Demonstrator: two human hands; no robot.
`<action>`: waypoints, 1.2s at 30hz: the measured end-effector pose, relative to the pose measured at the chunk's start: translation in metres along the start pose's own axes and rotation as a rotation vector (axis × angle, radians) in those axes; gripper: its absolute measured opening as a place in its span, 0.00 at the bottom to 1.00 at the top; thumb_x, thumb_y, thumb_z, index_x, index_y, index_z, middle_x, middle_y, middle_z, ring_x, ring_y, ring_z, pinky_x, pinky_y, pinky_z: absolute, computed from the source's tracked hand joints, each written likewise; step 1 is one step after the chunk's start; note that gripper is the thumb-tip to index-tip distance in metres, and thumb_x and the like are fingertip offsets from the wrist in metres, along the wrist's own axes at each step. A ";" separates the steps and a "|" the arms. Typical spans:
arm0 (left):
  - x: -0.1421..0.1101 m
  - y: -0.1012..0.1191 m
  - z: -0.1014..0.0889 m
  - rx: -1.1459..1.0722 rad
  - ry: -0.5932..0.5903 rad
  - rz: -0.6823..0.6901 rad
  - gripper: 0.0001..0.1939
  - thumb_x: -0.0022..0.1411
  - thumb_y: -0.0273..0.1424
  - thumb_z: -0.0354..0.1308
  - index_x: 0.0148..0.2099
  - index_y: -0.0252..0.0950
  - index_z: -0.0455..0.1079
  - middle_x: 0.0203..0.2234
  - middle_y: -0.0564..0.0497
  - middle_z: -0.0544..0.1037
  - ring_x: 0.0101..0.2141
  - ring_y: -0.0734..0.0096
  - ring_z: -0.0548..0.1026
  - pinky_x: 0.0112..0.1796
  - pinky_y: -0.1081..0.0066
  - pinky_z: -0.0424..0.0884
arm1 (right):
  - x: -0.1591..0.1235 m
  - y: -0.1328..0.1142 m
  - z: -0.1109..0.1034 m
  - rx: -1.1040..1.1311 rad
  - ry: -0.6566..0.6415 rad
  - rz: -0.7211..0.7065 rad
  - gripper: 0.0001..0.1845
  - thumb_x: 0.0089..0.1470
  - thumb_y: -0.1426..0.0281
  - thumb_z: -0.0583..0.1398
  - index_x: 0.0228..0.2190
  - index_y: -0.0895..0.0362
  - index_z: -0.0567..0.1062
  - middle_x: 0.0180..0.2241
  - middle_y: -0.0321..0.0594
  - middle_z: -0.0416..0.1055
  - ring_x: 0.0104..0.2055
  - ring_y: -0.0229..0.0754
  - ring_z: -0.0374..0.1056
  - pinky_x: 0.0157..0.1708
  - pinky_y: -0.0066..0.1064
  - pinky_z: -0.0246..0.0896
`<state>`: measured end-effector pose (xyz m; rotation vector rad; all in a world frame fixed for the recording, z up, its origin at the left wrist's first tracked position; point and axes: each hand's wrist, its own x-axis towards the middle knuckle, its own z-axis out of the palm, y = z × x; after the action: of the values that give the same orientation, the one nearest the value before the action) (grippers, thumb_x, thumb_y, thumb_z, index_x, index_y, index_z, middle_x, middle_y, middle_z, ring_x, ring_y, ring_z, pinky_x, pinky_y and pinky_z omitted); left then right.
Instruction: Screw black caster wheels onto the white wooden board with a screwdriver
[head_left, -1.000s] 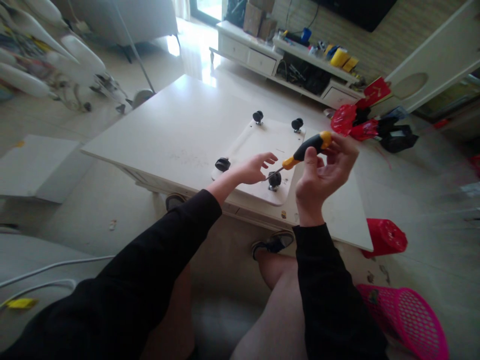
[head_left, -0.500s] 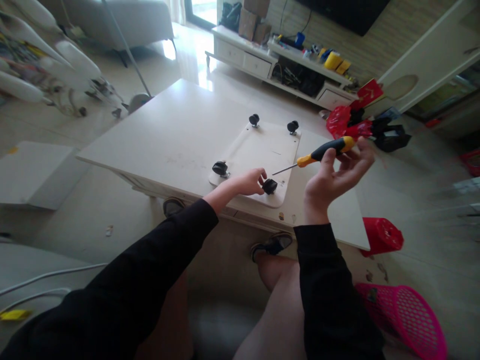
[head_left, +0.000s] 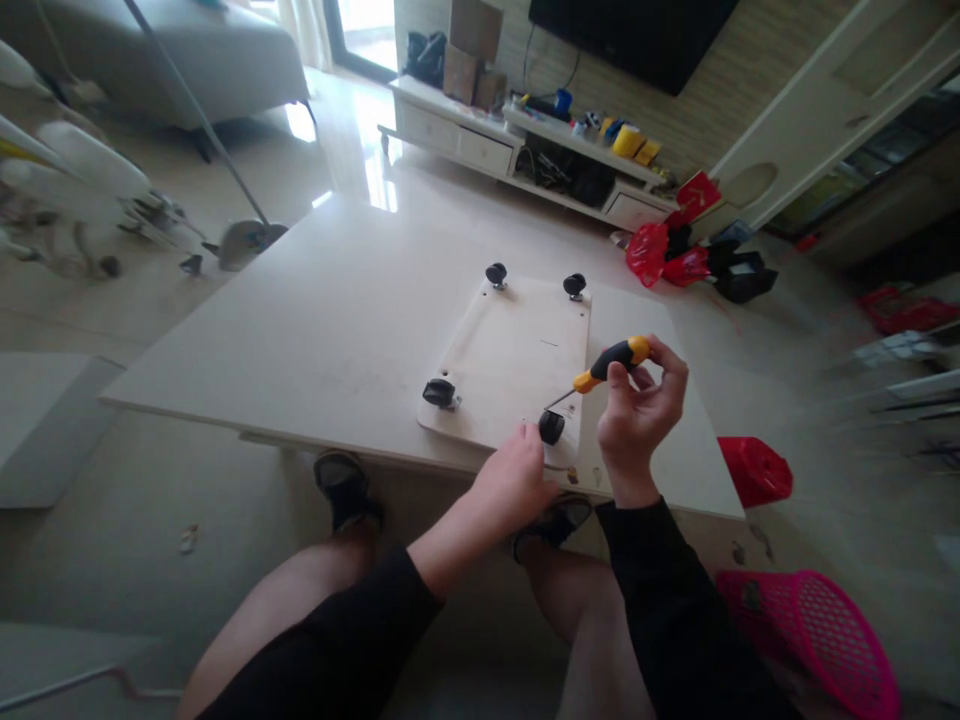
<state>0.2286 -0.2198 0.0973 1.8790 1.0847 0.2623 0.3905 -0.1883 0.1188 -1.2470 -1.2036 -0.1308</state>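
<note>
A pale board [head_left: 517, 360] lies upside down on the cream table [head_left: 315, 330], with a black caster at each corner. My right hand [head_left: 637, 415] is closed round a screwdriver [head_left: 609, 362] with a black and orange handle. Its thin shaft slants down toward the near right caster [head_left: 551, 427]. My left hand [head_left: 514, 480] rests at the board's near edge, fingers curled beside that caster. The near left caster [head_left: 439, 393] and the two far casters [head_left: 496, 274] stand untouched.
A pink mesh basket [head_left: 817, 635] sits on the floor at lower right, a red bag [head_left: 754, 470] beside the table. Behind are a low white cabinet [head_left: 517, 160] with clutter, red bags [head_left: 660, 250] and a floor-lamp base [head_left: 244, 240] at left.
My left hand has pulled back from over the board to its near edge by the near right caster. My right hand has lowered the screwdriver toward that caster. The camera has tilted.
</note>
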 end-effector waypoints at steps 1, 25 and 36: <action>-0.004 0.003 -0.001 -0.015 -0.022 -0.005 0.30 0.59 0.27 0.64 0.63 0.30 0.63 0.58 0.35 0.73 0.60 0.50 0.73 0.60 0.60 0.71 | 0.000 -0.001 0.001 -0.015 -0.007 0.007 0.22 0.56 0.61 0.68 0.52 0.51 0.76 0.48 0.41 0.71 0.52 0.43 0.73 0.43 0.35 0.78; -0.021 0.035 0.003 0.067 -0.145 0.100 0.18 0.76 0.27 0.45 0.63 0.34 0.67 0.71 0.35 0.63 0.62 0.54 0.72 0.55 0.56 0.77 | -0.001 -0.009 0.020 -0.099 -0.025 -0.118 0.22 0.54 0.64 0.70 0.50 0.52 0.79 0.48 0.41 0.73 0.49 0.42 0.74 0.53 0.41 0.77; -0.020 0.035 0.004 0.076 -0.165 0.108 0.18 0.75 0.26 0.45 0.61 0.33 0.67 0.67 0.35 0.66 0.60 0.52 0.73 0.54 0.55 0.77 | 0.004 -0.009 0.010 -0.065 -0.277 -0.121 0.28 0.53 0.64 0.70 0.56 0.44 0.74 0.50 0.37 0.67 0.47 0.39 0.74 0.44 0.36 0.81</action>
<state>0.2389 -0.2441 0.1276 1.9922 0.8937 0.1261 0.3805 -0.1821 0.1257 -1.2776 -1.5250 -0.0880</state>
